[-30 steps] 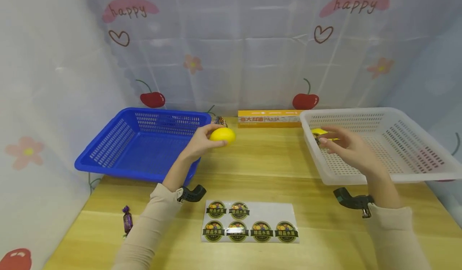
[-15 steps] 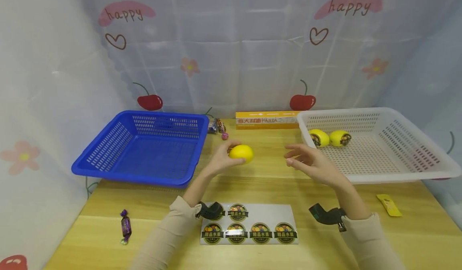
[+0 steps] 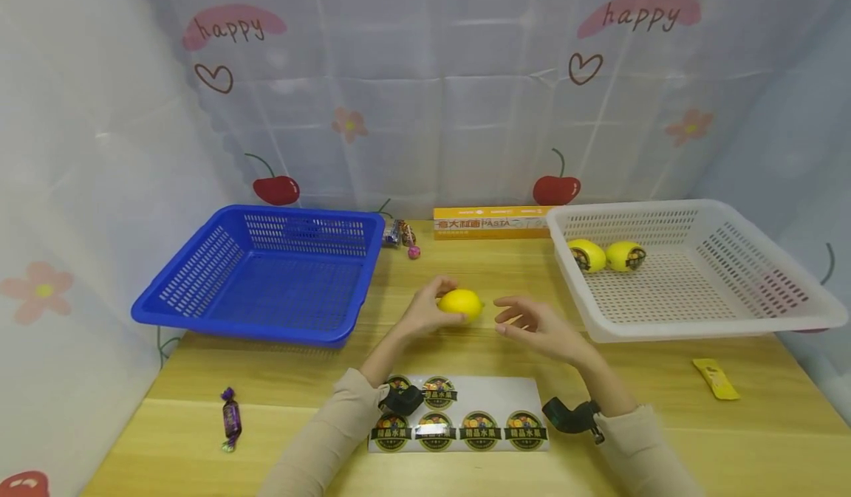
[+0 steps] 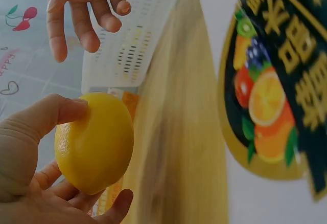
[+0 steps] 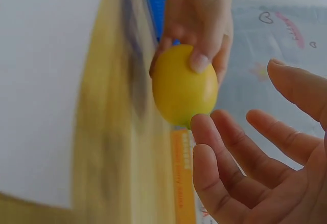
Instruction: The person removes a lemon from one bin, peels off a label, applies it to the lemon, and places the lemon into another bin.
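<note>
My left hand (image 3: 425, 309) grips a plain yellow lemon (image 3: 460, 303) over the middle of the wooden table (image 3: 479, 275). The lemon (image 4: 94, 142) sits between the thumb and curled fingers in the left wrist view. My right hand (image 3: 528, 321) hovers just right of it, fingers spread and holding nothing; in the right wrist view its fingers (image 5: 230, 152) almost reach the lemon (image 5: 184, 86). A sticker sheet (image 3: 465, 412) with round fruit labels lies under my wrists. Two labelled lemons (image 3: 587, 254) (image 3: 626, 255) rest in the white basket (image 3: 764, 320).
A blue basket (image 3: 266, 275) stands at the left with nothing showing in it. An orange pasta box (image 3: 490, 223) lies at the back by the curtain. Wrapped sweets lie near the blue basket (image 3: 402, 232) and at front left (image 3: 232, 417). A yellow packet (image 3: 715, 377) lies at the right.
My left hand carried the lemon from beside the blue basket to the table's middle. My right hand left the white basket, where two lemons now show, and came over beside the lemon.
</note>
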Available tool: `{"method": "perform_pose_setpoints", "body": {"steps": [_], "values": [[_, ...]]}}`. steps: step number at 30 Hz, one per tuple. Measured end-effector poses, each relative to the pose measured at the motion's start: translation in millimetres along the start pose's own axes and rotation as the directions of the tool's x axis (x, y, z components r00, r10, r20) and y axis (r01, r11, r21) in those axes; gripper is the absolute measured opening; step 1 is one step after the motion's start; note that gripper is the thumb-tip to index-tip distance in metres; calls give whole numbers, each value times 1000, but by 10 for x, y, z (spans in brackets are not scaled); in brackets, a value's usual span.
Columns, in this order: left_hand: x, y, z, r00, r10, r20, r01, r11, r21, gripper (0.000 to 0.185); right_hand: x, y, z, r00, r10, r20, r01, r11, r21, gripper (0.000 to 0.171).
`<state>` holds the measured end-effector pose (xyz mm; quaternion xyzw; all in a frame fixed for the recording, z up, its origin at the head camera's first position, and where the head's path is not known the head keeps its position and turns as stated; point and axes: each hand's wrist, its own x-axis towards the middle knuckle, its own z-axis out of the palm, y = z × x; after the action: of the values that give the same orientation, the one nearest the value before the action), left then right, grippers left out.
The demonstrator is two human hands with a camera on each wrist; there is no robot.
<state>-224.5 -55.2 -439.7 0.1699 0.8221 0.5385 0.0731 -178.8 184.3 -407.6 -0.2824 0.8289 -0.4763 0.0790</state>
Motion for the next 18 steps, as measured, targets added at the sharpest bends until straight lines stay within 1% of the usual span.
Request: {"method": "perform_pose_setpoints", "body": {"steps": [6, 8, 12, 15, 18], "values": [[3, -78, 17, 1000, -1, 29, 0, 1000, 26, 61, 3, 34, 150, 998, -16, 66, 16, 1000, -3, 43], [-10, -82, 19, 999, 10, 40, -12, 999, 39, 60, 5, 37, 197, 996, -20, 86, 20, 1000, 5, 43], [-22, -96, 29, 998, 36, 53, -41, 996, 80, 60, 13, 26, 301, 991, -40, 127, 43, 999, -16, 44], [-21, -107, 38, 998, 41, 57, -46, 995, 94, 63, 20, 1, 388, 985, -35, 168, 48, 996, -72, 47], [-24, -114, 39, 999, 28, 45, -31, 997, 77, 69, 31, -32, 465, 976, -22, 218, 54, 988, -144, 49]]}}
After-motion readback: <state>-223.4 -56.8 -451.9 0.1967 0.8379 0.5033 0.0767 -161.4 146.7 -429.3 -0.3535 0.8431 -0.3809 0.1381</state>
